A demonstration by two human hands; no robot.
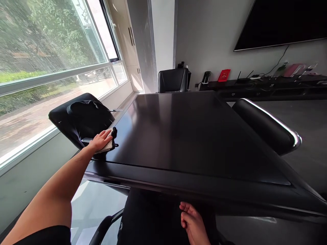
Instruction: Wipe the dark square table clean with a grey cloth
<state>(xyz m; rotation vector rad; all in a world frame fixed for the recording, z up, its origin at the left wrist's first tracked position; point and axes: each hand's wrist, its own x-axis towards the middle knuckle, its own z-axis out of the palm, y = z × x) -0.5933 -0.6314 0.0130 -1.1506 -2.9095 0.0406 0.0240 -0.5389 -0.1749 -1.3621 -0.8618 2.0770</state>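
My left hand lies flat, fingers stretched out, pressing a small cloth with a dark edge onto the near left corner of a large black table. My right hand hangs low beneath the table's near edge, over a dark chair back, fingers loosely curled with nothing visible in them.
A black chair stands at the table's left side by the big window. Another chair sits at the right, and one more at the far end. A low shelf with small items runs under a wall screen.
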